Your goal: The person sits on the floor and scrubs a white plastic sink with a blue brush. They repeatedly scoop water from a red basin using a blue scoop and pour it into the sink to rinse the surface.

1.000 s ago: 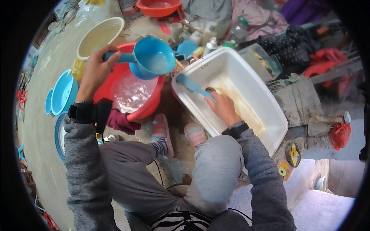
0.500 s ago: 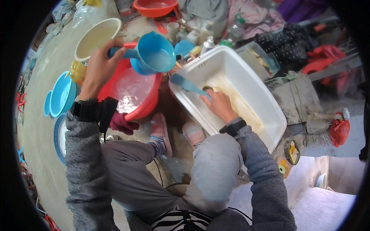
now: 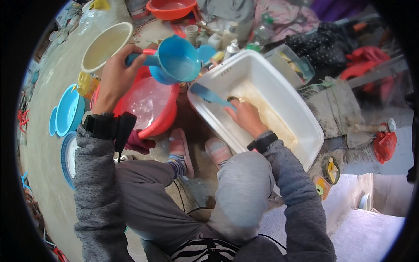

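My left hand (image 3: 118,77) is closed round the handle of a blue water dipper (image 3: 178,59). Some water shows inside the dipper, which is held above the right side of a red basin (image 3: 171,114) and near the white tub's left corner. Cloudy, bubbly water partly fills the red basin. My right hand (image 3: 248,118) grips a blue long-handled tool (image 3: 208,93) with a wider far end; no bristles are visible. That hand is inside a large white tub (image 3: 304,114), whose bottom has brownish stains. A small round ring (image 3: 233,99) lies just beyond my fingers.
Left of the red basin are a cream basin (image 3: 85,61), a yellow jug (image 3: 88,84) and a blue basin (image 3: 81,110). Several bottles (image 3: 231,49) crowd behind the white tub. A clear container (image 3: 276,56) stands at its right. My slippered feet (image 3: 181,146) are between red basin and tub.
The dipper in my left hand has shifted slightly right, toward the white tub. My right hand keeps its grip on the blue tool, almost in the same place.
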`<state>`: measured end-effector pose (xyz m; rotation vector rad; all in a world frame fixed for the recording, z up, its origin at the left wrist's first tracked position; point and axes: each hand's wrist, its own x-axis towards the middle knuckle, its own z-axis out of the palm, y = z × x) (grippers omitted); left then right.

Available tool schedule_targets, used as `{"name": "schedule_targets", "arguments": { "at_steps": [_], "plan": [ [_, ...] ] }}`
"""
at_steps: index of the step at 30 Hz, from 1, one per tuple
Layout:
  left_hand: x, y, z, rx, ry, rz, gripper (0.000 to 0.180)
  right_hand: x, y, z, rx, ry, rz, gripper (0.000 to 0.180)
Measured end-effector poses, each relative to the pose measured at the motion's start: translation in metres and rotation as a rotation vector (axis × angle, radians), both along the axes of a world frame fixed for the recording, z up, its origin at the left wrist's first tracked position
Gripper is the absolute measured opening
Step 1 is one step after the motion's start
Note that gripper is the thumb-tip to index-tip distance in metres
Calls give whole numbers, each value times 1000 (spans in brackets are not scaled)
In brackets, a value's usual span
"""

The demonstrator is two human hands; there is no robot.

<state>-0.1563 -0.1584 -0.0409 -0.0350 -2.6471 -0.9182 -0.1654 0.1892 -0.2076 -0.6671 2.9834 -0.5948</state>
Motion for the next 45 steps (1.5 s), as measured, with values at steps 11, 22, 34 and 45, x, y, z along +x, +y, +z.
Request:
{"name": "schedule_targets", "arguments": {
  "at_steps": [11,22,34,45],
  "plan": [
    [-8,9,-4,-65,119,-81,22,-8,6,-4,-44,22,-170,30],
    [-18,21,-16,-71,132,-76,22,-12,9,-3,17,-62,-9,34],
    [-28,50,-22,-82,58,-27,22,-15,13,-19,-108,106,-302,33],
    [-42,62,-33,-64,56,-28,23,-16,17,-23,-210,88,-318,32]
  ]
}}
